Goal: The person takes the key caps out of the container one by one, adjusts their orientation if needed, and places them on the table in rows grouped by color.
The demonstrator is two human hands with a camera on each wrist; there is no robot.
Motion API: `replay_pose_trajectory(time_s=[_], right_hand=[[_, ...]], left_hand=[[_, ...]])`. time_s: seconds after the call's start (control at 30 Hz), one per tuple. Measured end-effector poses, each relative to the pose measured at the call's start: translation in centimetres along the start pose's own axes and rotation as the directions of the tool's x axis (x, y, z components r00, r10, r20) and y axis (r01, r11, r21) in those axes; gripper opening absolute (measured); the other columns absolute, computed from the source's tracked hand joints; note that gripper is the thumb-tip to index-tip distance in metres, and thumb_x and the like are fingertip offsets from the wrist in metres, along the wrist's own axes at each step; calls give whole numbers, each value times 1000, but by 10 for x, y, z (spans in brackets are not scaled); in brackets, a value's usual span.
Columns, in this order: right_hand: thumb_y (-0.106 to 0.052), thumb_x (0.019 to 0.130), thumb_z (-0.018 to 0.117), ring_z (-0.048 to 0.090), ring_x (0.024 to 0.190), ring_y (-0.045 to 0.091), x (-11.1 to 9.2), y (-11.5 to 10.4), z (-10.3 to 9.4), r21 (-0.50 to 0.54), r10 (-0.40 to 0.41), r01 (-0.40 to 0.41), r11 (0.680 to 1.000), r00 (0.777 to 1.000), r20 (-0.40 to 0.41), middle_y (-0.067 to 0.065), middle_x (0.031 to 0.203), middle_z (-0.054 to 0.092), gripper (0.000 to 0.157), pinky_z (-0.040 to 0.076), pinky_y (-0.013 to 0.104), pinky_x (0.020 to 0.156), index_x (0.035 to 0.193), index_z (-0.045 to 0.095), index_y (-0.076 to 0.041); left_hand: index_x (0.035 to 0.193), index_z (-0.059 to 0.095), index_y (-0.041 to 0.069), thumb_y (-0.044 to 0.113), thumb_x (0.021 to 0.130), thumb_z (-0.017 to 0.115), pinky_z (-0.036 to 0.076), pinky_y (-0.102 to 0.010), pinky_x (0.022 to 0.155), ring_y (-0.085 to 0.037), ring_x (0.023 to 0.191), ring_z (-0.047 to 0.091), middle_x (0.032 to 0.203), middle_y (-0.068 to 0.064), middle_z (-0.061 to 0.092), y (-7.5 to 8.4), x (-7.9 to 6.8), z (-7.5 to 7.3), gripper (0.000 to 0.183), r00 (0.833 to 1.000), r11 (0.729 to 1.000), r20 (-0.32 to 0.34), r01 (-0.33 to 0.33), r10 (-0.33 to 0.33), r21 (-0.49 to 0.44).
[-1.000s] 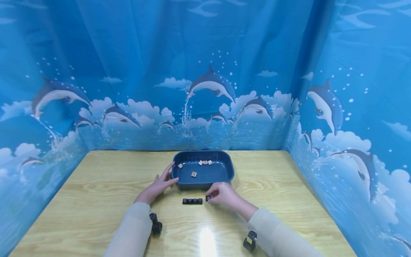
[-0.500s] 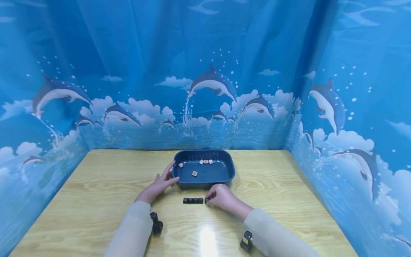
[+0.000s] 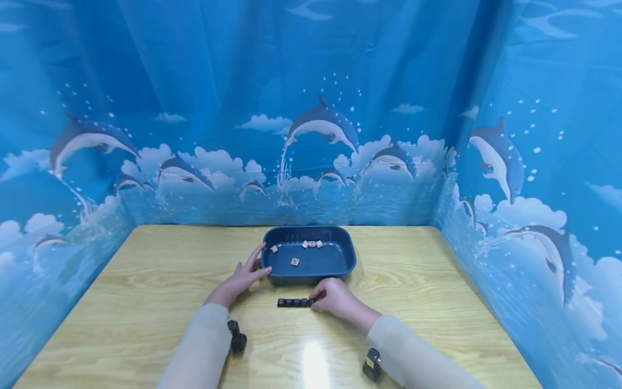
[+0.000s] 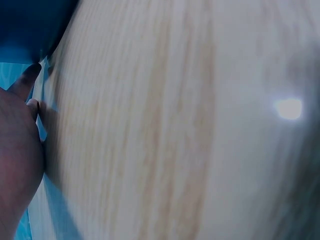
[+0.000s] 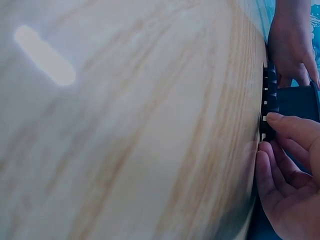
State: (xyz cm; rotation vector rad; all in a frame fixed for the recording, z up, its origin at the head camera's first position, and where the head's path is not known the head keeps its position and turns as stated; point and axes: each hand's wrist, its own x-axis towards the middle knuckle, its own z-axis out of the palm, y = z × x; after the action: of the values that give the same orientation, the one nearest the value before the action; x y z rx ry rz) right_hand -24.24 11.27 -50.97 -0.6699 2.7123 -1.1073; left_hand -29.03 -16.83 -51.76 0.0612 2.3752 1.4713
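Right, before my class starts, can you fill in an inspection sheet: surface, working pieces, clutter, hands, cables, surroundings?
Surface: wood-grain table, with bright glare toward the front.
Working pieces: a row of four small black pieces; a fifth black piece at its right end; a dark blue tray behind, holding five small pale pieces.
Clutter: nothing seen.
Hands: the left hand touches the tray's left side; the right hand pinches the fifth black piece. A black device sits at each wrist.
Cables: nothing seen.
Surroundings: blue dolphin-print curtain behind and at both sides.
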Motion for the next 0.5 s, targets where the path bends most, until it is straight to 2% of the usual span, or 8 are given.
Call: replay_pose_trajectory(time_s=[0.23, 0.5], right_hand=[[-7, 69, 86, 62, 74, 9, 1, -1, 1, -8, 8, -8, 1000, 1000, 13, -3, 81, 71, 19, 52, 22, 68, 85, 76, -9], [-5, 70, 84, 61, 74, 6, -3, -3, -4, -20, -13, 14, 1000, 999, 31, -5, 83, 69, 21, 53, 21, 69, 89, 75, -8]], left_hand=[[157, 7, 37, 46, 95, 60, -22, -66, 103, -44, 140, -25, 159, -24, 14, -1, 1, 0, 83, 1000, 1000, 2, -7, 7, -5], [157, 6, 37, 46, 95, 60, -21, -66, 103, -44, 139, -26, 159, -24, 14, 0, 0, 0, 83, 1000, 1000, 3, -6, 6, -1]])
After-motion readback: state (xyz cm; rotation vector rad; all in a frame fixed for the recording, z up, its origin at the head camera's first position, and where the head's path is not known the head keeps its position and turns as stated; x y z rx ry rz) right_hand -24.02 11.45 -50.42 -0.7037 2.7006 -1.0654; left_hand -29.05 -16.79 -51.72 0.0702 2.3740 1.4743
